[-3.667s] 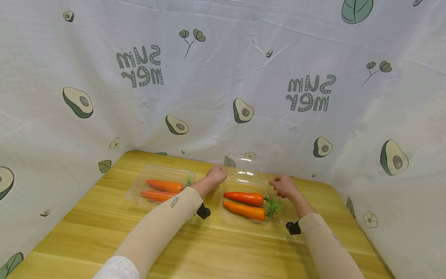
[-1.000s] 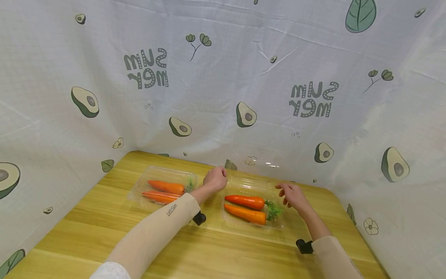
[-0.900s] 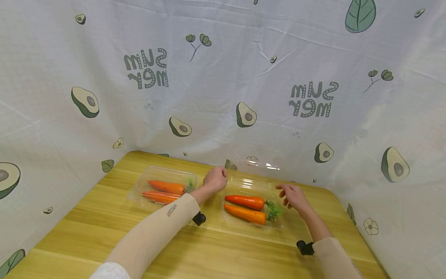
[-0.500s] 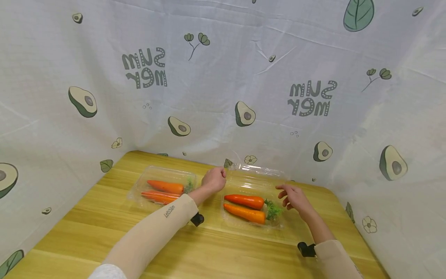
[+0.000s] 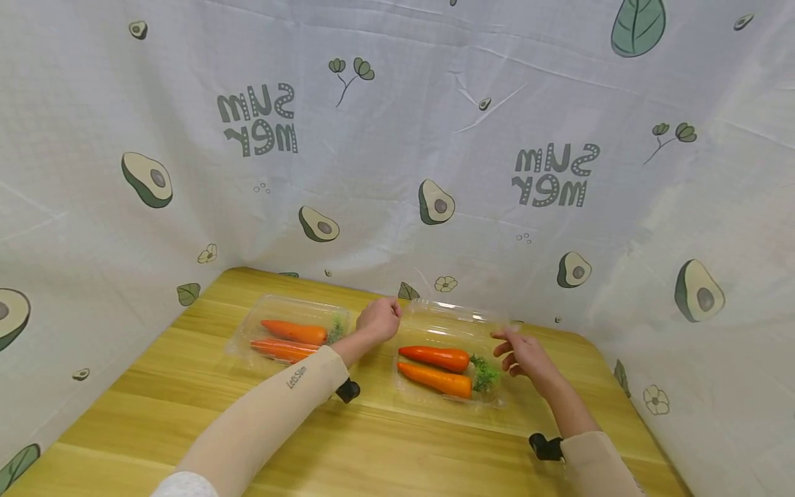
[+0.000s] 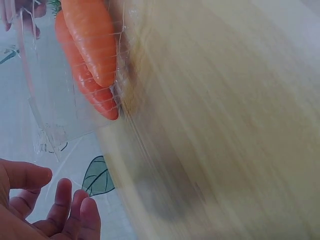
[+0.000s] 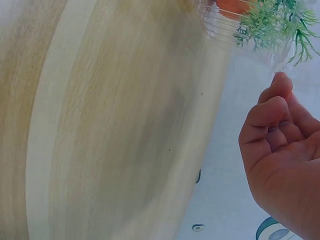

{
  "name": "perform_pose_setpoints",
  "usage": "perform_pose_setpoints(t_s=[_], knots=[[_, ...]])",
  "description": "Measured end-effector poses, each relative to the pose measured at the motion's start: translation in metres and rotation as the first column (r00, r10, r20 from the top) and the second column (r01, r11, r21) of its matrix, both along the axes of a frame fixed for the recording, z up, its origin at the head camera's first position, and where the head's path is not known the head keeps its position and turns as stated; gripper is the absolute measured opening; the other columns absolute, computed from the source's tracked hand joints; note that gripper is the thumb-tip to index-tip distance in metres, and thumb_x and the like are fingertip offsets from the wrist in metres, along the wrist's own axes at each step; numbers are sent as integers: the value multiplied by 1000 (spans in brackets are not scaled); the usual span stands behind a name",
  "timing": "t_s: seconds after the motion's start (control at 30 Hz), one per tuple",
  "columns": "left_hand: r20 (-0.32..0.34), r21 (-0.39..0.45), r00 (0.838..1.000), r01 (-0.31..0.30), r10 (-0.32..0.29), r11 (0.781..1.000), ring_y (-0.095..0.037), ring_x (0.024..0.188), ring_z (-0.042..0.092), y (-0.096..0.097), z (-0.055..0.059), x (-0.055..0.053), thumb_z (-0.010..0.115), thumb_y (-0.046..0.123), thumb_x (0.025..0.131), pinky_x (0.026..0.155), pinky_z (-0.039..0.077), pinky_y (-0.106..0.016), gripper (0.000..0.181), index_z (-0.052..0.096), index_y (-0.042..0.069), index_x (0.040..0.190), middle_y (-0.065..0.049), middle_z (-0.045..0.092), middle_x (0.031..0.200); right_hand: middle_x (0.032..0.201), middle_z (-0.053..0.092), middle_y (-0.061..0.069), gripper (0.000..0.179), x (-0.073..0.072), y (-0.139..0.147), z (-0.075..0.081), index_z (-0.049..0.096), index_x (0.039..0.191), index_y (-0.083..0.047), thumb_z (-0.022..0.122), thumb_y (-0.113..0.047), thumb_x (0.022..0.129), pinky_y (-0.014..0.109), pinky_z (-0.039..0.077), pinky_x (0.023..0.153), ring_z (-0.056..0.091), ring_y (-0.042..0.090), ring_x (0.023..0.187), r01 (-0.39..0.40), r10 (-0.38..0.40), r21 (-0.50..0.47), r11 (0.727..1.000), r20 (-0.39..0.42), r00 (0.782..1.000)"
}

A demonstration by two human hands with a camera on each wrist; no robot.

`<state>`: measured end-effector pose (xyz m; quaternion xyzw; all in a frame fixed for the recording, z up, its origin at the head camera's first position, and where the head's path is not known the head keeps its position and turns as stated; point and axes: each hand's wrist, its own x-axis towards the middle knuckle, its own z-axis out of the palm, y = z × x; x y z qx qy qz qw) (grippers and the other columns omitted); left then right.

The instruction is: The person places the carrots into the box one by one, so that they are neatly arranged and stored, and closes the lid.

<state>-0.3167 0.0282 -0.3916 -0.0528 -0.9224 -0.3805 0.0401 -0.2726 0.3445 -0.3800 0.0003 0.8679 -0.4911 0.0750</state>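
In the head view an opened clear plastic clamshell box (image 5: 406, 395) stands right of the table's middle, its lid (image 5: 459, 314) tipped back toward the curtain. Inside lie a red-orange carrot (image 5: 435, 357) and an orange carrot (image 5: 435, 379), green tops to the right. My left hand (image 5: 379, 321) hovers by the lid's left side; the left wrist view shows its fingers (image 6: 62, 200) loosely bent, apart from the plastic. My right hand (image 5: 524, 355) is at the lid's right side, fingers bent. In the right wrist view a fingertip (image 7: 282, 82) appears close to the plastic edge; contact is unclear.
A second clear plastic box (image 5: 263, 304) with orange carrots (image 5: 295, 331) stands left, partly behind my left forearm. The wooden table (image 5: 385, 449) ends at a pale curtain (image 5: 373, 138) printed with avocados. Each wrist carries a black camera mount (image 5: 546, 447).
The right box's lid has swung back and down from its raised position. My right hand has shifted slightly rightward and down since the oldest frame. The carrots stay in place.
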Motion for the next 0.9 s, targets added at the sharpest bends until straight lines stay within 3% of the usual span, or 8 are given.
perform_pose_setpoints(t_s=[0.2,0.33,0.43,0.53,0.63,0.67,0.73,0.9], knots=[[50,75,998,29,-32,997,-20,67,49,-4,-1,-1,48,2,93,56,36,-30,24,69,14,94,-3,67,100,99,62,10,63,1,3,-2,47,146,1,33,-48,109,29,49,62,56,15,69,-9,10,-59,998,27,1000],[111,156,993,23,-41,988,-20,72,50,-6,1,0,45,8,98,60,38,-31,30,73,10,108,-7,70,117,98,61,8,58,1,5,-1,43,150,-1,32,-41,110,28,46,62,53,15,71,-31,36,-96,995,53,998],[140,188,989,15,-42,982,-19,69,48,-7,3,2,46,9,99,58,37,-31,32,75,10,111,-7,71,120,96,61,7,57,3,4,0,42,151,-3,35,-41,110,28,46,62,53,16,71,-24,33,-108,994,76,997],[165,203,985,12,-46,979,-16,56,37,-7,4,1,49,13,99,52,31,-29,28,76,7,94,-6,69,88,95,62,7,55,5,5,0,43,147,1,36,-40,110,29,46,63,53,17,72,-23,32,-109,994,80,996],[179,212,983,11,-50,977,-14,48,26,-6,3,0,53,18,98,47,26,-28,37,61,10,63,0,44,57,95,63,6,49,6,7,-3,50,133,5,34,-35,111,28,47,64,55,17,74,-22,29,-113,993,67,997],[182,216,982,12,-53,976,-13,47,24,-6,3,0,54,20,98,47,24,-28,41,53,12,57,1,34,53,96,63,7,49,6,8,-3,49,135,6,32,-33,111,29,47,64,56,17,75,-31,37,-107,994,58,998],[182,224,982,14,-56,974,-12,47,23,-6,3,1,54,21,98,47,23,-28,47,41,16,53,4,28,50,95,62,6,48,6,9,-4,47,140,5,33,-30,111,29,48,64,55,16,74,-42,47,-95,995,49,998],[175,218,983,21,-60,976,-11,47,24,-5,2,4,54,24,99,47,24,-28,51,38,18,52,6,28,49,89,50,3,52,5,9,-6,34,156,-1,40,-26,110,30,47,62,48,14,68,-57,60,-65,996,48,997]])
